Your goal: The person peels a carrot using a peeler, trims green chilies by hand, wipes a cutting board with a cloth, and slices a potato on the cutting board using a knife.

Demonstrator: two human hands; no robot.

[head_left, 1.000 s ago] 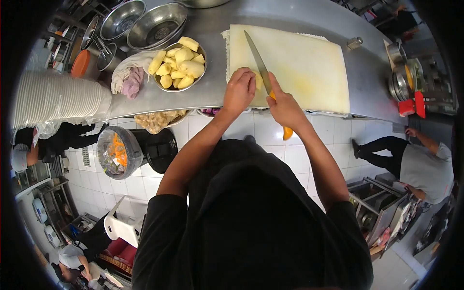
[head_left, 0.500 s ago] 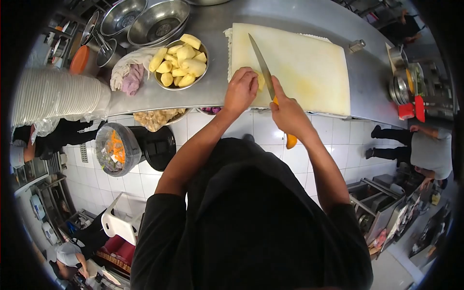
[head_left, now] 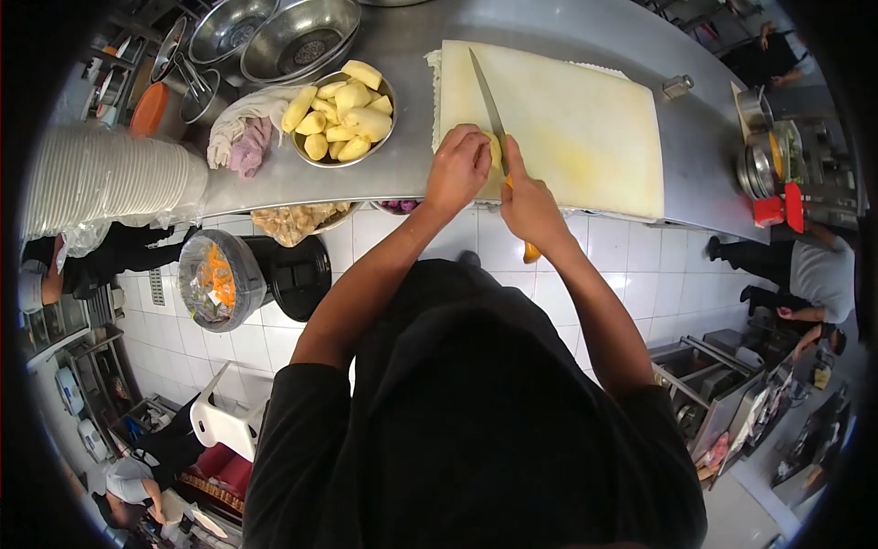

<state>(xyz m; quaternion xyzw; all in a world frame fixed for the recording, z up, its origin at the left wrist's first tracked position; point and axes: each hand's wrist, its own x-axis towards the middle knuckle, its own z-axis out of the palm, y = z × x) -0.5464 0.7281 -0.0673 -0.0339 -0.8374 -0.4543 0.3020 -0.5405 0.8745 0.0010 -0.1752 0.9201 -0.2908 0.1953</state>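
My right hand [head_left: 530,206] is wrapped round the orange handle of a long knife [head_left: 488,96]. Its blade points away from me over the white cutting board [head_left: 594,119]. Curled fingers of my left hand [head_left: 460,165] hold a yellow peeled potato [head_left: 495,156] on the board's near left part, right beside the blade. Part of the potato is hidden by my fingers. Left of the board stands a metal bowl [head_left: 391,128] heaped with several peeled yellow potatoes [head_left: 352,101].
Cloths [head_left: 247,137], steel bowls [head_left: 302,46] and stacked containers [head_left: 110,178] stand at the left. A lined bin [head_left: 219,279] is below the counter. A small metal shaker [head_left: 677,86] is right of the board. A person [head_left: 819,274] is at the far right.
My right hand and the knife handle have shifted left, bringing the blade closer to my left hand. The person at the far right has changed posture.
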